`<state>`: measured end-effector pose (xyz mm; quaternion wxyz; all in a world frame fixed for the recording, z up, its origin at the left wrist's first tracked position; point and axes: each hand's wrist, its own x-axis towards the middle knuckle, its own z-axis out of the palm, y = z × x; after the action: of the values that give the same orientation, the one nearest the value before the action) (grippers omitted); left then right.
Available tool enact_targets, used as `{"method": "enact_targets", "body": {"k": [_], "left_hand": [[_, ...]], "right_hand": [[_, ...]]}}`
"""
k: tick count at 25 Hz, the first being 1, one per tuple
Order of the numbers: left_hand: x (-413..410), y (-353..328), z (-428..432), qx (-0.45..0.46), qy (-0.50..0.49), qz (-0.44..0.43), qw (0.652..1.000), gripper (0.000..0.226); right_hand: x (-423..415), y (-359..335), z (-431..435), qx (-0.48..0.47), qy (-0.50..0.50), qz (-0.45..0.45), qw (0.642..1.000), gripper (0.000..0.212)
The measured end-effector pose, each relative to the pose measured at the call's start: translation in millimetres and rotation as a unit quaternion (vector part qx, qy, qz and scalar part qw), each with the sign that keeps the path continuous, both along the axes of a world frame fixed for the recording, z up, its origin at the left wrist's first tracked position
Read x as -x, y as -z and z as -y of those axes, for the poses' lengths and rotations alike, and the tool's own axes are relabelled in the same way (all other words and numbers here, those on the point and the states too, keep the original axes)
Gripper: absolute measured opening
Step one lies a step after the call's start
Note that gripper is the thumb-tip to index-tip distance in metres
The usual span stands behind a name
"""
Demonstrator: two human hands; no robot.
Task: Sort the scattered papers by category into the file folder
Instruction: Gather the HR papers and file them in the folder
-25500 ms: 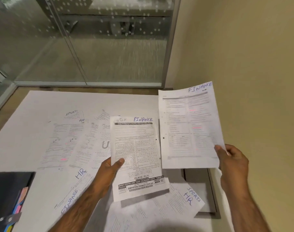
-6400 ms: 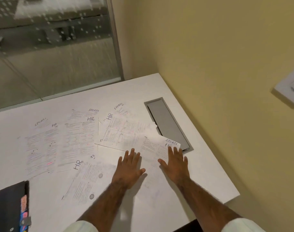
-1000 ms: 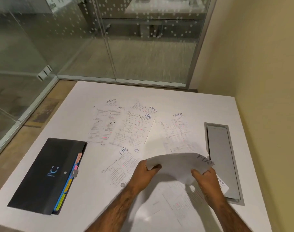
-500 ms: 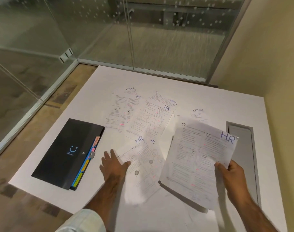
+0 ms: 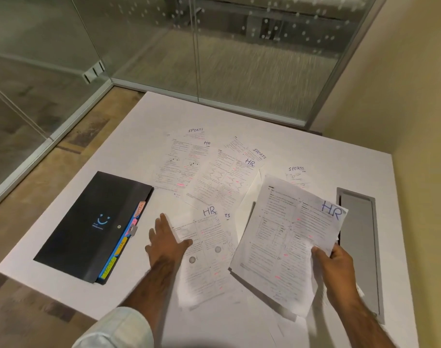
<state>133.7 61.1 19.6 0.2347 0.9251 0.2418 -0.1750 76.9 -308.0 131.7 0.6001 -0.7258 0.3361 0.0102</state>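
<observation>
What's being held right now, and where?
The right hand grips an HR sheet by its right edge; the left hand holds nothing.

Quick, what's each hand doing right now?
Left hand: open, thumb touching the flat white printed sheet marked HR.
Right hand: grips the raised white printed sheet marked HR.

The black file folder (image 5: pixel 93 227) lies closed and flat at the left, with a blue smiley on its cover and coloured tabs along its right edge. One printed sheet marked HR (image 5: pixel 287 237) is tilted up in the air, pinched at its lower right corner by the right hand (image 5: pixel 336 264). A second HR sheet (image 5: pixel 209 257) lies flat beside it, with the left hand (image 5: pixel 164 244) resting on its left edge. Farther back, a third HR sheet (image 5: pixel 180 167) and a fourth HR sheet (image 5: pixel 222 187) each overlap a page marked SPORTS (image 5: pixel 258 153). Another SPORTS page (image 5: pixel 296 173) is partly hidden, and a corner reading "TS" (image 5: pixel 227 216) is probably one more.
</observation>
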Motion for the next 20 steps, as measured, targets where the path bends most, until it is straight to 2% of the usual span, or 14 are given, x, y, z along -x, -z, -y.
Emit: {"method": "enact_targets", "body": {"k": [2, 5, 9, 12, 15, 17, 19, 20], "left_hand": [[-5, 10, 0, -0.006, 0.037, -0.034, 0.999, 0.122], [-9, 11, 3, -0.008, 0.041, -0.007, 0.999, 0.115], [-13, 4, 6, -0.005, 0.061, 0.002, 0.998, 0.117], [-13, 0, 13, 0.081, -0.02, 0.029, 0.996, 0.118], [-10, -6, 21, 0.203, -0.17, 0.118, 0.957, 0.108], [-10, -12, 21, 0.242, -0.224, 0.15, 0.932, 0.081], [-13, -21, 21, 0.219, -0.197, 0.164, 0.941, 0.027], [-14, -27, 21, 0.213, -0.171, 0.175, 0.946, 0.013]], "right_hand": [[1, 1, 1, 0.006, -0.001, 0.002, 1.0, 0.025], [5, 2, 4, 0.008, 0.001, 0.003, 1.0, 0.026], [11, 5, 4, 0.005, 0.003, -0.001, 1.0, 0.027], [13, 6, 4, 0.003, 0.009, -0.001, 1.0, 0.026], [15, 5, 5, 0.002, 0.011, 0.007, 1.0, 0.025], [15, 5, 8, 0.002, 0.015, 0.009, 1.0, 0.028], [14, 4, 10, -0.008, 0.015, 0.012, 1.0, 0.029], [12, 1, 10, -0.017, 0.009, 0.015, 1.0, 0.027]]}}
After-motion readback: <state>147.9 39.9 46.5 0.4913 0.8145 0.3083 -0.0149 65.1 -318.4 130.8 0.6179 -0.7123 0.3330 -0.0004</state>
